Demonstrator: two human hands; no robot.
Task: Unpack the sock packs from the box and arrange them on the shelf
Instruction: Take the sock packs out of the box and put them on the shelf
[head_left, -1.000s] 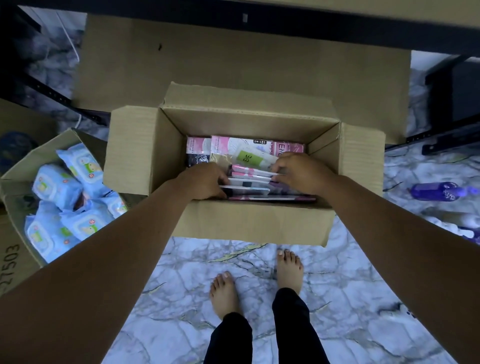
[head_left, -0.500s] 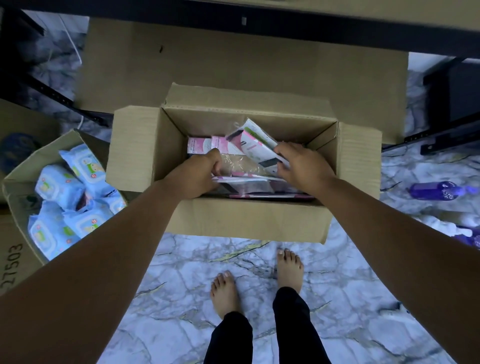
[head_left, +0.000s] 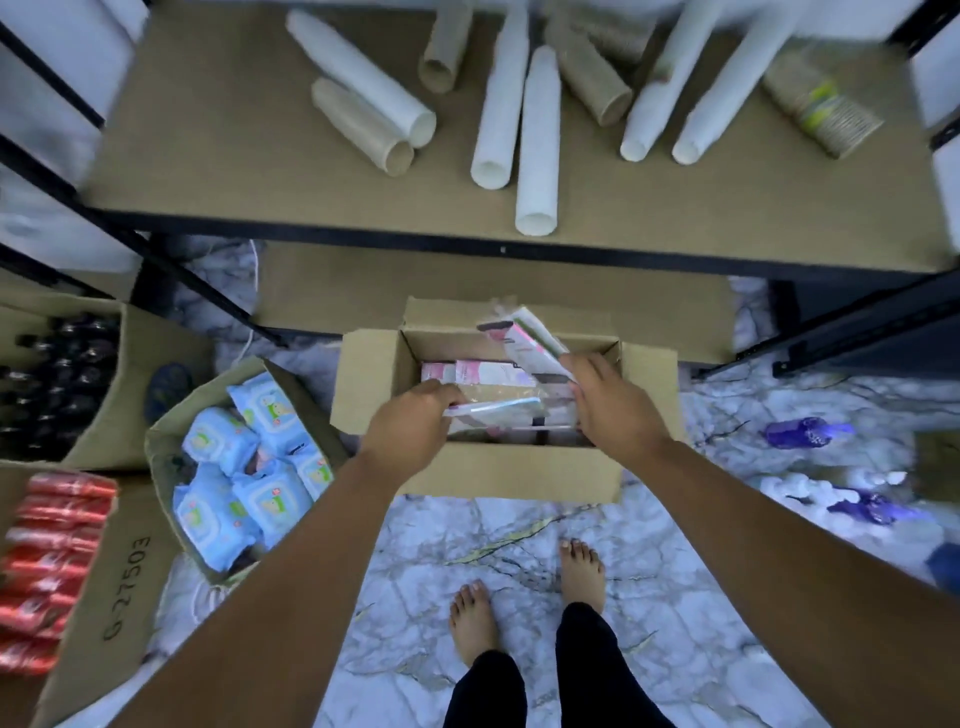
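- Marble floor (head_left: 467, 525) carries the open cardboard box (head_left: 509, 473), just before the shelf (head_left: 249, 171).
- Right hand (head_left: 613, 410) curls round a tilted bundle of sock packs (head_left: 524, 340), its top above the box rim, likely for lifting out.
- Left hand (head_left: 410, 426) pinches a flat pack (head_left: 493, 408) inside the box.
- Since half a second ago, the bundle stands higher; the shelf top now shows.

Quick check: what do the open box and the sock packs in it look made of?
Open box: corrugated cardboard, matte brown, with creased flaps. Sock packs: probably glossy clear plastic film over pink-and-white printed card; the one the right hand holds shows sheen, though blur leaves it uncertain.
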